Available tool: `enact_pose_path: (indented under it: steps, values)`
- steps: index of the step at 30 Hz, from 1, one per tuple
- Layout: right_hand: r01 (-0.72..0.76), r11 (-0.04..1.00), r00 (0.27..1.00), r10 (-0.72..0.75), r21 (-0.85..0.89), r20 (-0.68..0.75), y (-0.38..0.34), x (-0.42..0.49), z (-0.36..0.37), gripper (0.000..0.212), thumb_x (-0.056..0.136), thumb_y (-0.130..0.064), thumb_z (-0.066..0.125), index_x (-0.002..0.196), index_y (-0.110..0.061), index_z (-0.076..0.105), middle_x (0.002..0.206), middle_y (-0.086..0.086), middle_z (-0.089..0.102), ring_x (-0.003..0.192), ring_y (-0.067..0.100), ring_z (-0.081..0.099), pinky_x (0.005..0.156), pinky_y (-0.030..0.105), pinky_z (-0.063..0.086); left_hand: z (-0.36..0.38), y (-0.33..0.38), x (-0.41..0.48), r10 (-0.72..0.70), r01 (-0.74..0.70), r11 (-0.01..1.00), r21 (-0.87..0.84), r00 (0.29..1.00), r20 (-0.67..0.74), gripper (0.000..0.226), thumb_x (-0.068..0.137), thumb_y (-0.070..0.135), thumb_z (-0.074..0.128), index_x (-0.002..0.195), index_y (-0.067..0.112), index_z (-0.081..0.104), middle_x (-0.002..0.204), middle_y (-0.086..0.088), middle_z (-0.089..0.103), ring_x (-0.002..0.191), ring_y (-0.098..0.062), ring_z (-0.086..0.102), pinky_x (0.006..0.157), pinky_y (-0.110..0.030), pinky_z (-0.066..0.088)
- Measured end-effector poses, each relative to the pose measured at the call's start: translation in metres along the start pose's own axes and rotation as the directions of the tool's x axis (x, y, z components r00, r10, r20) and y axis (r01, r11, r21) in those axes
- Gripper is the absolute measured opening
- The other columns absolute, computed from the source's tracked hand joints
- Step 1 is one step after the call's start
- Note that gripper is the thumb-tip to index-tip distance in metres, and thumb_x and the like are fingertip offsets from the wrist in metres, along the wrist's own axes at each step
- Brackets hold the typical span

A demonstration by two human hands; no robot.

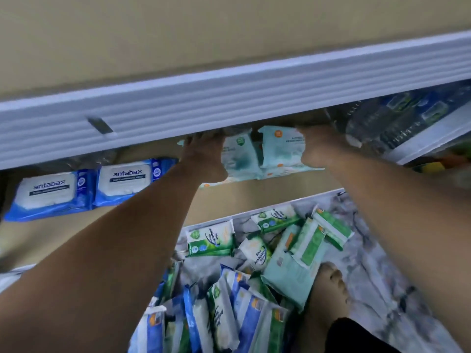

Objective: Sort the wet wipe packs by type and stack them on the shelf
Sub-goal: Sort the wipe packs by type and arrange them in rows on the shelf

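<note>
Looking down, both my arms reach into the shelf [229,200]. My left hand [204,154] rests flat on the pale teal packs [238,155] lying there. Its fingers [196,138] are stretched fairly straight, with their tips hidden under the white edge of the shelf above [229,103]. My right hand [316,149] is at the right side of the same packs; its fingers are hidden, so I cannot tell their grip. Two blue packs [48,194] lie further left on this shelf. A heap of mixed packs [229,296] lies on the floor [369,263], touching my bare foot [328,289].
</note>
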State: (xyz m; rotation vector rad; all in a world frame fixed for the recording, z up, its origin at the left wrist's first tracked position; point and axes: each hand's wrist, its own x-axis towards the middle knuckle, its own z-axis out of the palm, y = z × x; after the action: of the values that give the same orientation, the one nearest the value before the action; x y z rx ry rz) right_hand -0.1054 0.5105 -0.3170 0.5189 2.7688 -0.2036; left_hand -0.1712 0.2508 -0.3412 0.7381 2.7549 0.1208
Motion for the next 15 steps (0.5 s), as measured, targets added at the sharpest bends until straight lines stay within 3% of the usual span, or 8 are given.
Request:
enact_pose_path:
  steps: [3,5,6,8,11,15]
  values:
    - [0.052,0.997,0.998,-0.05,-0.051,0.031,-0.003,0.008,0.021,0.086,0.076,-0.018,0.067,0.153,-0.03,0.033,0.143,0.009,0.053,0.127,0.035,0.054,0.102,0.042,0.049,0.02,-0.005,0.002,0.011,-0.014,0.999,-0.043,0.997,-0.081,0.107,0.058,0.028,0.07,0.155,0.023,0.025,0.151,-0.008,0.039,0.136,-0.034,0.04,0.114,-0.047,0.032]
    - [0.044,0.995,0.998,-0.041,-0.087,0.036,-0.003,0.0,0.035,0.095,0.077,-0.02,0.068,0.158,-0.036,0.02,0.162,0.005,0.03,0.147,0.033,0.028,0.118,0.048,0.029,0.033,-0.006,-0.005,0.018,-0.027,0.997,-0.078,0.993,-0.114,0.109,0.061,0.028,0.072,0.157,0.025,0.021,0.158,-0.006,0.03,0.145,-0.032,0.027,0.119,-0.05,0.023]
    - [0.038,0.996,0.999,-0.036,-0.084,0.024,-0.002,-0.005,0.042,0.099,0.077,-0.021,0.069,0.157,-0.042,0.016,0.166,0.0,0.017,0.152,0.032,0.014,0.121,0.051,0.02,0.04,-0.006,-0.01,0.02,-0.03,0.997,-0.078,0.992,-0.126,0.107,0.065,0.032,0.074,0.157,0.028,0.021,0.162,-0.006,0.022,0.149,-0.032,0.018,0.121,-0.053,0.017]
    - [0.078,0.991,0.995,-0.085,-0.11,-0.054,-0.001,-0.017,0.056,0.1,0.075,-0.019,0.07,0.154,-0.05,0.018,0.168,-0.005,0.004,0.153,0.032,0.004,0.118,0.053,0.016,0.051,-0.007,-0.019,0.022,-0.03,0.999,-0.04,0.983,-0.184,0.094,0.076,0.047,0.072,0.156,0.031,0.026,0.166,-0.007,0.012,0.152,-0.034,0.01,0.122,-0.056,0.012]
    - [0.142,0.983,0.978,-0.157,-0.113,-0.14,-0.004,-0.022,0.072,0.085,0.082,-0.012,0.065,0.152,-0.046,0.031,0.168,-0.006,0.014,0.152,0.03,0.009,0.116,0.053,0.017,0.06,-0.008,-0.022,0.004,-0.01,1.0,-0.027,0.977,-0.215,0.077,0.087,0.056,0.062,0.154,0.033,0.033,0.167,-0.005,0.014,0.152,-0.034,0.012,0.122,-0.056,0.013]
    - [0.104,0.992,0.981,-0.114,-0.071,-0.159,-0.009,-0.019,0.078,0.077,0.089,-0.007,0.059,0.153,-0.043,0.035,0.166,-0.007,0.021,0.153,0.032,0.011,0.12,0.058,0.013,0.06,-0.005,-0.016,-0.017,0.007,0.999,-0.044,0.973,-0.23,0.073,0.088,0.054,0.064,0.152,0.034,0.036,0.165,-0.005,0.019,0.151,-0.035,0.016,0.121,-0.056,0.016]
